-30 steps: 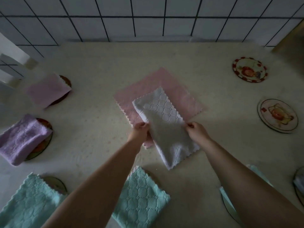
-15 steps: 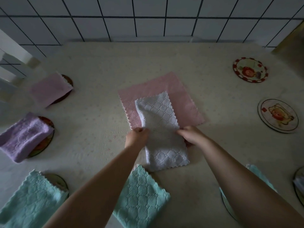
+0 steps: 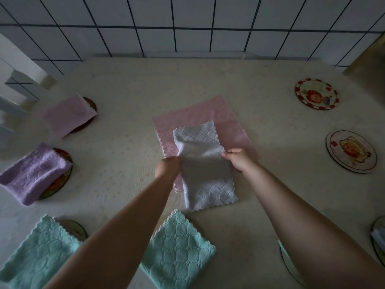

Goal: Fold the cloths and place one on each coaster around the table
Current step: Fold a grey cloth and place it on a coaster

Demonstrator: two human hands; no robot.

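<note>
Nearest, at 6 o'clock: a mint-green waffle-textured square cloth [image 3: 177,251] lies flat between the forearms, unfolded. At 7 o'clock a second mint-green cloth [image 3: 39,253] covers most of a dark round coaster [image 3: 78,229].

Centre: the white scallop-edged quilted cloth [image 3: 205,163], already doubled into a long strip, lies across a pink square cloth [image 3: 200,115] spread flat beneath it. The left hand [image 3: 167,168] pinches the strip's left edge at mid-length; the right hand [image 3: 239,160] pinches the right edge opposite. Both are closed on fabric, lifting a ridge there. The near end lies on the cream tablecloth [image 3: 129,84]; the far end sits on the pink cloth.

Judged step — the second fold, halving the strip. To do it well: keep both pinches level so the crease runs square across, carry the ridge over one end until the scalloped edges meet, then press flat. Mind the pink cloth underneath; a deep pinch could drag it along.

At 9 o'clock, a folded lilac cloth [image 3: 34,175] rests on a coaster. At 10 o'clock, a folded pale-pink cloth [image 3: 68,114] rests on another.

At 3 o'clock and 2 o'clock, two bare cartoon-printed round coasters [image 3: 351,151] [image 3: 315,93] — likely destinations. At 4 o'clock, a coaster at the frame edge [image 3: 378,236] seems to hold something pale; unclear.
</note>
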